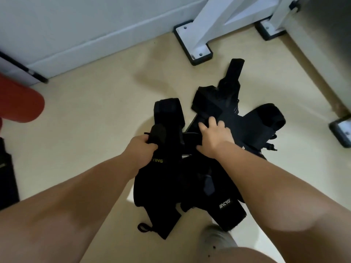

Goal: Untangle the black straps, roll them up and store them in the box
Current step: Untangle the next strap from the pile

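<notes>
A tangled heap of wide black straps (224, 114) lies on the beige floor at centre right. My left hand (141, 147) grips one wide strap (169, 118) with yellow lettering, and that strap's far end sticks up and away from me. My right hand (214, 137) rests on top of the heap with its fingers spread and loosely bent; its thumb points left. Another strap end with white lettering (228, 204) lies near my foot. No box is in view.
White frame legs on black feet (193, 44) stand at the back, one more foot (341, 130) at the right edge. A red rounded object (20, 103) and a dark object (7, 173) sit at the left. My shoe (216, 238) is at bottom centre.
</notes>
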